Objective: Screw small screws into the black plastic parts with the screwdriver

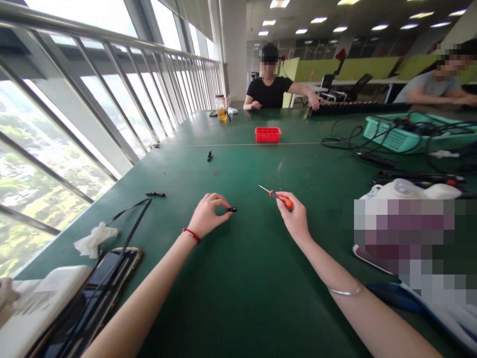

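My left hand (210, 214) pinches a small black piece (231, 210) between thumb and fingertips, just over the green table (238, 278). What kind of part it is, I cannot make out. In my right hand (295, 213) is a screwdriver (282, 198) with an orange and black handle. Its thin metal shaft points up and to the left, apart from the black piece. Farther off on the table lies another small black part (209, 156), and a black strip-like part (155, 194) rests to the left of my left hand.
A red bin (268, 134) stands mid-table. Cables trail from a turquoise basket (395, 133) at right. Phone (126, 258), strap and crumpled tissue (96, 239) lie at left. A bottle (221, 109) is at the far edge; two people sit beyond. A metal railing (112, 54) borders the left.
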A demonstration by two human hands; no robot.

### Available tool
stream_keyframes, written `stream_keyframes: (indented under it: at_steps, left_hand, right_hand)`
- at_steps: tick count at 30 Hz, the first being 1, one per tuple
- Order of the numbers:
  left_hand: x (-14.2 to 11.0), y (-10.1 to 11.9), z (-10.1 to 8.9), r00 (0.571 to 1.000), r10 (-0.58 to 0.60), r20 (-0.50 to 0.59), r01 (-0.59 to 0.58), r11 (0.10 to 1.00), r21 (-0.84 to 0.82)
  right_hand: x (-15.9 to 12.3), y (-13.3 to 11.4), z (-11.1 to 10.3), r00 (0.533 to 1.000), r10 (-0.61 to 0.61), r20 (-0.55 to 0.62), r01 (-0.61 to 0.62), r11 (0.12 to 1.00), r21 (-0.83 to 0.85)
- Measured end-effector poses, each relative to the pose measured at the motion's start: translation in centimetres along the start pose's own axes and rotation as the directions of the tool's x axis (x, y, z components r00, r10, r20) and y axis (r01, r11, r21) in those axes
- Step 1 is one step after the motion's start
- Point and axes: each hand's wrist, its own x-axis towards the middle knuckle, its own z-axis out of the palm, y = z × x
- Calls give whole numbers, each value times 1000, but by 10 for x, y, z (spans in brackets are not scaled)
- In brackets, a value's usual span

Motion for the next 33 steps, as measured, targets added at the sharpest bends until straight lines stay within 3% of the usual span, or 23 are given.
stream_keyframes:
  at_steps: [4, 10, 14, 18, 24, 28, 33]
  left_hand:
    - [24, 31, 31, 993, 119, 8, -118, 991, -70]
    - [22, 28, 56, 997, 19, 74, -8, 989, -146]
    - [20, 26, 58, 997, 1, 73, 11, 987, -159]
    - [21, 28, 57, 998, -9, 67, 19, 988, -154]
    - [19, 29, 55, 997, -2, 75, 14, 988, -153]
    - [18, 27, 55, 997, 12, 78, 2, 986, -169]
    - [19, 27, 56, 998, 28, 50, -17, 976, -218]
  right_hand:
    - [1, 3, 0, 996, 65, -59, -63, 998, 31]
    - [2, 8, 0, 989, 101, -106, -95, 993, 66]
    - [-1, 11, 1, 990, 73, -122, -67, 997, 48]
    - [6, 2, -5, 985, -47, -167, 53, 998, 34]
    - [49, -55, -25, 929, -248, -275, 250, 968, -28]
    - [62, -85, -23, 878, -358, -318, 327, 933, -147]
    - [51, -79, -2, 938, -329, -107, 299, 927, -226]
